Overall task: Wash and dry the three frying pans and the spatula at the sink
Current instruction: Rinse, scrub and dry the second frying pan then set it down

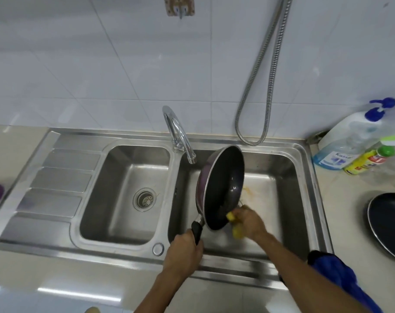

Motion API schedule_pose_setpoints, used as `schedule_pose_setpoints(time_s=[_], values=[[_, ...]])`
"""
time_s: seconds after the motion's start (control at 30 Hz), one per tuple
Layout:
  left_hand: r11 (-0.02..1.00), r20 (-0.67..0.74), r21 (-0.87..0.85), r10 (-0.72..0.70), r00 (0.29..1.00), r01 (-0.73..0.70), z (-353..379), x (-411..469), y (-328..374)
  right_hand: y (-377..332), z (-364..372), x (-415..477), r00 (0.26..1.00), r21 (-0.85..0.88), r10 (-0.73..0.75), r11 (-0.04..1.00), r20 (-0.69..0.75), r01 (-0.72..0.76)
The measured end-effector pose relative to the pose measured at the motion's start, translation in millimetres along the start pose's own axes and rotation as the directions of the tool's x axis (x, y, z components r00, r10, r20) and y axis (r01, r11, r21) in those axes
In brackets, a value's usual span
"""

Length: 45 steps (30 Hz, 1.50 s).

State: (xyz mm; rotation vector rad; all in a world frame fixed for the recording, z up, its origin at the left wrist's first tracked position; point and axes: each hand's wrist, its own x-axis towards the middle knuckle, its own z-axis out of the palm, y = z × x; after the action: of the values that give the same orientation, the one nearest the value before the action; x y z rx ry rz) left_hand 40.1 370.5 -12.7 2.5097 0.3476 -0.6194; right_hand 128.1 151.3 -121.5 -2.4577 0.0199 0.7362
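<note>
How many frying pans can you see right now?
2. The held pan is tilted over the right basin, its handle in the left hand. The second pan lies on the counter at the right, cut off by the frame. Others may be out of view.

Bare left forearm (166, 284), bare right forearm (304, 265).

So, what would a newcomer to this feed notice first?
The pan, tilted on edge over the right basin: the left hand grips its handle while the right hand holds a sponge at its lower rim. Then a second pan on the counter at far right, near the bottles.
</note>
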Motion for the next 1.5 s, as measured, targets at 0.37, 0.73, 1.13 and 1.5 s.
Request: schedule_pose_setpoints(time_s=[0.37, 0.73, 1.13, 1.5], values=[[0.983, 0.225, -0.182, 0.017, 0.974, 0.025, 4.4, -22.7, -2.1, -115.3, -45.9, 25.6, 0.894, 0.241, -0.231, 0.909, -0.385, 0.339], [0.678, 0.421, -0.668, 0.006, 0.907, 0.306, 18.6, -34.0, -8.8, -28.8, -58.2, -15.9, 0.972, -0.481, -0.175, 0.873, -0.156, 0.080], [0.670, 0.430, -0.686, 0.059, 0.901, 0.284, 22.7, -25.4, 13.8, -118.2, -55.9, 33.3, 0.917, -0.348, -0.372, 0.887, -0.143, 0.305], [0.623, 0.383, -0.727, 0.016, 0.923, 0.290, 33.6, -18.1, 14.0, -44.0, -32.9, -36.0, 0.956, -0.140, -0.274, 0.956, -0.100, 0.260]])
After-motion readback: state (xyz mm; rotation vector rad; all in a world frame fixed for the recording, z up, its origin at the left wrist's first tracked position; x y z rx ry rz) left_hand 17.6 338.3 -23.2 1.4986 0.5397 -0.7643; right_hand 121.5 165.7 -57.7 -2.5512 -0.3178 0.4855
